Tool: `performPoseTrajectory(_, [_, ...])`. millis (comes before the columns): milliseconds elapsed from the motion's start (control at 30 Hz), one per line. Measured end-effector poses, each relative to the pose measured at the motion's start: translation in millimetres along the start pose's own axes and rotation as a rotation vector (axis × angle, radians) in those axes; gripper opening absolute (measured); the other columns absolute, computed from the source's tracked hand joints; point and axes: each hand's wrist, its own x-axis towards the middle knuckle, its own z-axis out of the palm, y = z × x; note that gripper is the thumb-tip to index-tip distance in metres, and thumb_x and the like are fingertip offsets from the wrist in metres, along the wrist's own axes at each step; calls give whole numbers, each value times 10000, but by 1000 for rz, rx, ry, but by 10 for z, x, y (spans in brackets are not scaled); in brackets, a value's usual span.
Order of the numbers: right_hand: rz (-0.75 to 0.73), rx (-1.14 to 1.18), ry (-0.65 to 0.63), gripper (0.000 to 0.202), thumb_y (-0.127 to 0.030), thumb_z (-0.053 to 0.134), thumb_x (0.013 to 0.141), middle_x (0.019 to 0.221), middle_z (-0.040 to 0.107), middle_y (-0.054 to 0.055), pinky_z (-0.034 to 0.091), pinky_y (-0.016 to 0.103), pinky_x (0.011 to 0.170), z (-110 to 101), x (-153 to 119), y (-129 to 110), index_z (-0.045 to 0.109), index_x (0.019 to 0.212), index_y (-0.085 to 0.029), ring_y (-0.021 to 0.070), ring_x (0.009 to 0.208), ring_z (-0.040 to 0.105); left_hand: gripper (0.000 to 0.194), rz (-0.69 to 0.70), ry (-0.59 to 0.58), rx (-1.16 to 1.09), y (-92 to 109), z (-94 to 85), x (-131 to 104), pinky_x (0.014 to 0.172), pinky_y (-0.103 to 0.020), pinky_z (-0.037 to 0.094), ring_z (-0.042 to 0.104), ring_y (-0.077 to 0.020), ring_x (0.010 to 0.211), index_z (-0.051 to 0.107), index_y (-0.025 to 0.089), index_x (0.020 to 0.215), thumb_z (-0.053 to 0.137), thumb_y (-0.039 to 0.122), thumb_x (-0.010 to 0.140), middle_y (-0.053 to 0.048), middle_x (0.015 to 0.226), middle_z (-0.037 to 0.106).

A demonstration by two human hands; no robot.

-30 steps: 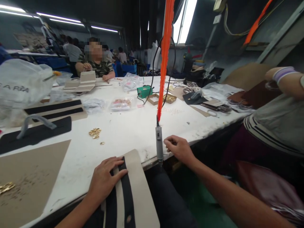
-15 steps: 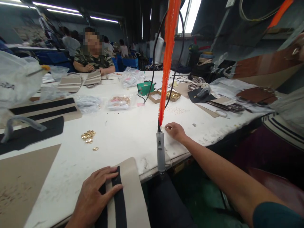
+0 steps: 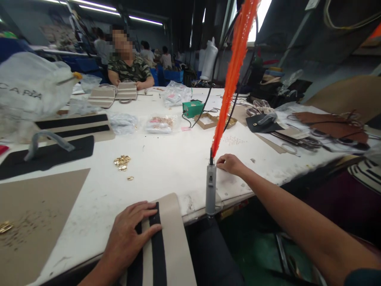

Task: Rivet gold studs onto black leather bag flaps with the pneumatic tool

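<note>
My left hand (image 3: 131,234) lies open, fingers spread, on a beige panel with black stripes (image 3: 172,238) at the table's front edge. My right hand (image 3: 230,165) rests low over the white table with its fingertips pinched together. Anything between them is too small to make out. Just left of those fingertips, a grey electric screwdriver (image 3: 211,190) hangs upright from an orange strand (image 3: 230,79); neither hand grips it. Small gold metal fittings (image 3: 122,162) lie in a pile beyond my left hand, with a single gold fitting (image 3: 130,178) apart from them.
Tiny pieces (image 3: 234,140) lie scattered beyond my right hand. Behind them stand a cardboard tray (image 3: 205,122) and a green box (image 3: 193,108) with a black cord. Striped and black panels (image 3: 74,153) lie left; brown pieces (image 3: 330,125) lie right. A person (image 3: 131,71) sits across the table.
The view has swung left, so most things sit farther right in the picture. My hands keep nearly the same poses. The orange strand leans more. The person opposite now has both hands at a panel.
</note>
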Motion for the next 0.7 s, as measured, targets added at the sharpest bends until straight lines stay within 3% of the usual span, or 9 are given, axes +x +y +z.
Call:
performPoseTrajectory(167, [-38,-192,43,200,-254,592,1005,1055,744,86,395,283,730,43,-72,-86,763,924,-192,212,933,681,311,-46,-8,-48,54,-5,-33,1064,-541,505,670,-342,1216,802,316,1051,853,493,801,-26,1239,787])
performPoseTrajectory(367, [6,-275,147,200,-218,540,984,1076,724,134,338,315,671,135,-274,-223,731,949,-169,244,920,673,339,-126,-41,-96,215,-50,-68,1097,-494,446,645,-304,1247,790,293,1060,913,391,760,-24,1267,777])
performPoseTrajectory(567, [126,-152,256,336,-325,481,946,894,760,136,409,341,664,71,-455,-201,755,1019,-145,284,841,690,383,-140,-23,-145,270,-45,-107,1099,-479,418,644,-279,1238,762,282,1036,951,389,721,9,1249,784])
performPoseTrajectory(700, [238,121,396,393,-487,558,909,740,735,69,437,351,624,-142,-1011,-318,762,1029,-173,246,629,647,375,-135,-6,-156,283,-30,-138,1082,-478,413,638,-269,1241,749,287,1021,951,390,722,33,1244,779])
